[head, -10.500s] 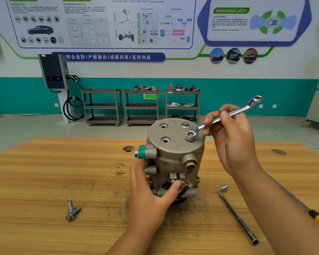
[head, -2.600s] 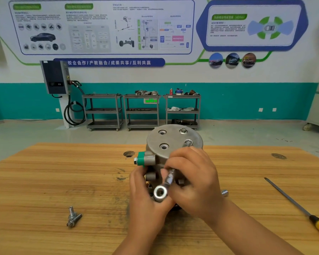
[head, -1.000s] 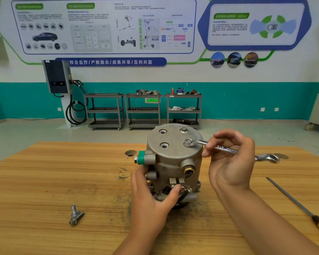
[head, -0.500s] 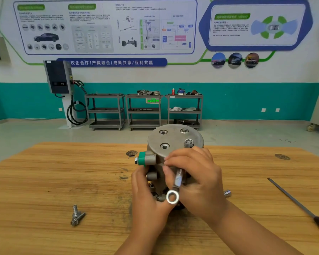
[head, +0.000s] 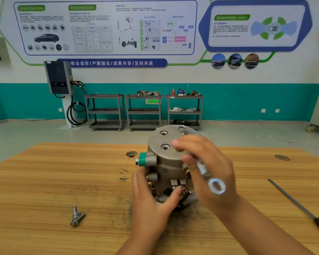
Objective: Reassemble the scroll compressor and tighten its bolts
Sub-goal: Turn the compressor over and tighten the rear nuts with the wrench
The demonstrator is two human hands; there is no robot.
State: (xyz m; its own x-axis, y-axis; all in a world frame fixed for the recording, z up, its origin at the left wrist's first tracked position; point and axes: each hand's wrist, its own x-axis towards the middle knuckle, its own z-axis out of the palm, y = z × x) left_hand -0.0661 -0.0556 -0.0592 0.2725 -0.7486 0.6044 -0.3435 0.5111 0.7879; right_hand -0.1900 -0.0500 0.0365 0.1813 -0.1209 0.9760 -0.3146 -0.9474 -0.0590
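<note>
The compressor point(head: 162, 159), a grey cast-metal drum with a green-capped fitting point(head: 142, 159) pointing left, stands mid-tabletop point(head: 63, 181). Its long axis is upright and its round end plate faces up, showing two open ports. The left grip point(head: 151, 197) wraps around its lower body. The right grip point(head: 212, 168), blurred, holds a wrench point(head: 203, 170) with the ring end towards the viewer. Along the far wall, three shelf carts point(head: 144, 111) carry loose parts.
</note>
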